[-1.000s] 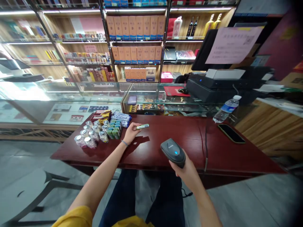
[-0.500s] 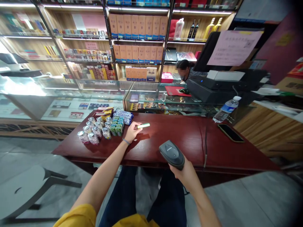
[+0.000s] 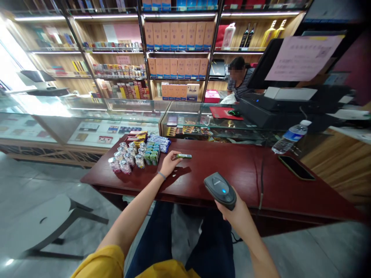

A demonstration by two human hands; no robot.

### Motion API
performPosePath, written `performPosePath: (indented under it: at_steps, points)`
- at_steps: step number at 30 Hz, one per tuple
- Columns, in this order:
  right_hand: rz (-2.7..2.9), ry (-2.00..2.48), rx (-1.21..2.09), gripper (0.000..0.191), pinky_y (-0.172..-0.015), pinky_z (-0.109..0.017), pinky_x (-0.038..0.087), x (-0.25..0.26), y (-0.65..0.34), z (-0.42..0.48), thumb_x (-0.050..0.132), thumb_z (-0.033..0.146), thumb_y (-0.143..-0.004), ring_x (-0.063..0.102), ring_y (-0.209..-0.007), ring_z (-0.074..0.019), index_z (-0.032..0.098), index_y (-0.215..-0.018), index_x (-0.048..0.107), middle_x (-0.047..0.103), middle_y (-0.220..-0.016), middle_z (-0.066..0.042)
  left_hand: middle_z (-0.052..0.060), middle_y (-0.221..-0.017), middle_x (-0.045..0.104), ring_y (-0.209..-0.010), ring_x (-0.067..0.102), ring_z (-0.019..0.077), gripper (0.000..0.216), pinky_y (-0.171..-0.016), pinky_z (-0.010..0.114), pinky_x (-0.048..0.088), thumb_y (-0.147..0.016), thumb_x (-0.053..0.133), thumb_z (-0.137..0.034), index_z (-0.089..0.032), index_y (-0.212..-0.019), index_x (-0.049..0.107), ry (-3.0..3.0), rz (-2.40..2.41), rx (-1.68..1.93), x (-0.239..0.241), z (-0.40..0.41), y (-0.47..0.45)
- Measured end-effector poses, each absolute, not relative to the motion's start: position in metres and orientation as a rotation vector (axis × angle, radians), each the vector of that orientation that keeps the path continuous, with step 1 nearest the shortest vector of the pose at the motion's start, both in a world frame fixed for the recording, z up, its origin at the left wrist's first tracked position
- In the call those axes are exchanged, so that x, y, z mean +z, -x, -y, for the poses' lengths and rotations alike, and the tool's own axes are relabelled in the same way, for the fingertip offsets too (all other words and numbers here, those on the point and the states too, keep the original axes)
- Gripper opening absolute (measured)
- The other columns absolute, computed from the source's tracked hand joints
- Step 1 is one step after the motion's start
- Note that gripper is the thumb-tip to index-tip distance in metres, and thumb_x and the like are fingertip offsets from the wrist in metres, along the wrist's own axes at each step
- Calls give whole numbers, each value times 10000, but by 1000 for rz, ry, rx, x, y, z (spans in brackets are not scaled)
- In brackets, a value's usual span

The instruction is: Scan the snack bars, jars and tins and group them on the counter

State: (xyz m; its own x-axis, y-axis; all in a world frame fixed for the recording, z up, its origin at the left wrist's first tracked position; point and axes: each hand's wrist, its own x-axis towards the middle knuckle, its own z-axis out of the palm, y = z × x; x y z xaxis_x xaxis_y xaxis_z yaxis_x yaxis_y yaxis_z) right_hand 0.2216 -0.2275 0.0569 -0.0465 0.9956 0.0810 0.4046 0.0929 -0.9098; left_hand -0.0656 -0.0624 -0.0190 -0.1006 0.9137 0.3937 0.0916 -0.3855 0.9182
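My left hand pinches a small green pack and holds it just above the dark red table. My right hand grips a black handheld barcode scanner with a blue light lit on top, near the table's front edge. The scanner's head points toward the pack. To the left of my left hand stand several small clear jars, green cans and blue wrapped packs.
A water bottle and a dark phone lie at the table's right end, with a black cable crossing it. Glass display counters and shelves stand behind. A person sits behind the till. A stool stands at the left.
The view has shifted, so everything sits further right in the picture. The pack in my left hand has tilted level. The scanner's blue light is lit again. The person behind the counter has risen into view.
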Motion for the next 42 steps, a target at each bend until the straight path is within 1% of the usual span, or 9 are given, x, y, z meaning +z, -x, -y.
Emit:
performPosePath:
  at_steps: [3,6,9,12,16,24,32,37,42]
  points:
    - [1579,1419,934,403,-492,-257,463,58,-220,228,673,406,-794,615,-511,-185,195,-1131,605,686,-669,-3,66,-1023,700,-951,662,207,288,-879,357,536,-809,767,-297,-198,-1070,695,-1691,-1226,1547,-2,81,78]
    - [1610,1405,930,405,-489,-256,462,58,-217,227,669,414,-815,583,-479,-168,186,-1142,596,674,-663,1,57,-1007,694,-862,640,187,320,-810,333,535,-835,754,-311,-222,-1139,711,-1891,-1316,1497,17,101,98]
    - [1611,1385,936,398,-479,-263,461,57,-212,227,673,427,-814,572,-465,-166,189,-1123,592,669,-661,5,51,-1051,705,-856,656,186,389,-806,327,548,-841,745,-321,-236,-1214,673,-1942,-1391,1454,32,121,121]
    - [1630,1372,950,392,-467,-271,459,54,-209,226,682,428,-802,547,-434,-162,195,-1101,581,646,-622,24,48,-1094,713,-891,683,194,369,-818,325,562,-831,747,-325,-231,-1175,652,-1942,-1491,1419,39,139,146]
    - [1644,1385,965,362,-462,-275,454,51,-203,227,686,430,-795,546,-417,-165,209,-1056,566,626,-581,43,44,-1063,719,-890,703,201,310,-792,327,575,-825,739,-326,-233,-1104,643,-1935,-1640,1399,33,157,181]
    - [1624,1369,965,365,-477,-283,457,58,-190,234,677,435,-789,547,-420,-166,214,-1063,579,617,-567,55,50,-1093,685,-920,702,199,237,-816,335,587,-890,640,-256,-258,-1126,647,-2060,-1731,1321,17,170,205]
    - [1584,1372,957,347,-458,-277,441,59,-189,237,684,447,-776,532,-414,-167,220,-1020,587,600,-531,58,66,-1155,626,-984,668,218,277,-898,360,562,-922,588,-201,-269,-1185,641,-2166,-1897,1264,12,171,202]
    - [1586,1375,953,326,-458,-276,437,56,-189,237,694,442,-777,528,-410,-167,227,-991,573,586,-522,63,68,-1158,624,-1010,655,225,297,-882,338,558,-930,592,-209,-279,-1213,648,-2186,-1981,1265,6,170,203]
    - [1610,1393,957,336,-477,-276,448,55,-189,235,685,448,-790,535,-422,-169,227,-1012,564,584,-525,66,70,-1122,611,-933,649,204,305,-844,314,554,-942,589,-220,-278,-1235,654,-2179,-2023,1303,1,167,203]
